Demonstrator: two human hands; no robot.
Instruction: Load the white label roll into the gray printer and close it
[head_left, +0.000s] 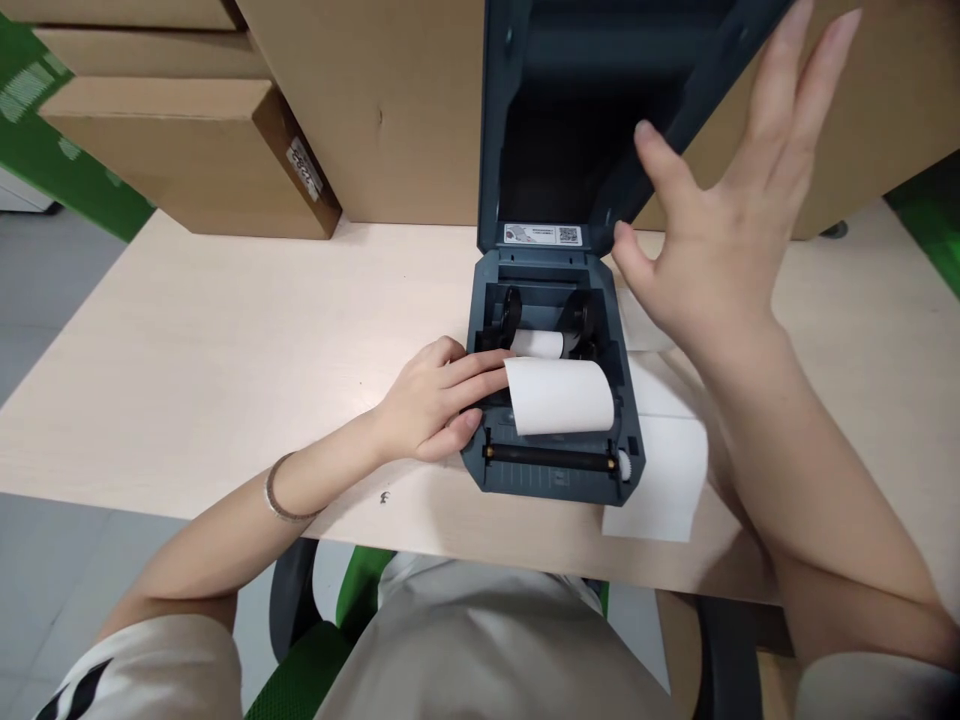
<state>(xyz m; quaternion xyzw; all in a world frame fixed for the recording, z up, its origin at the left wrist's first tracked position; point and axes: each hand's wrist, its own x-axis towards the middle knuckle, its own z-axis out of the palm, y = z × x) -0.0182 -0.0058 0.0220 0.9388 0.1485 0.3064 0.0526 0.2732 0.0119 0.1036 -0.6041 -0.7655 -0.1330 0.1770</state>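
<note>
A dark blue-grey label printer (555, 482) stands on the table with its lid (497, 130) raised. Inside it, a small white paper roll (538, 344) sits between black holders, and a curled paper strip (562, 398) comes forward from it. Beneath the strip's front edge runs a black roller (551, 458) with a white gear at its right end. My left hand (442, 400) rests over the printer's left wall, fingers stretched out to the strip's left edge. My right hand (731, 225) is spread open beside the lid's right edge, its lower fingers at or very near the lid.
White paper (664, 480) lies to the right of the printer, partly under my right forearm. Cardboard boxes (172, 155) stand at the back left, and a large cardboard panel (382, 110) is behind the printer. The table's front edge (420, 540) is close to my body.
</note>
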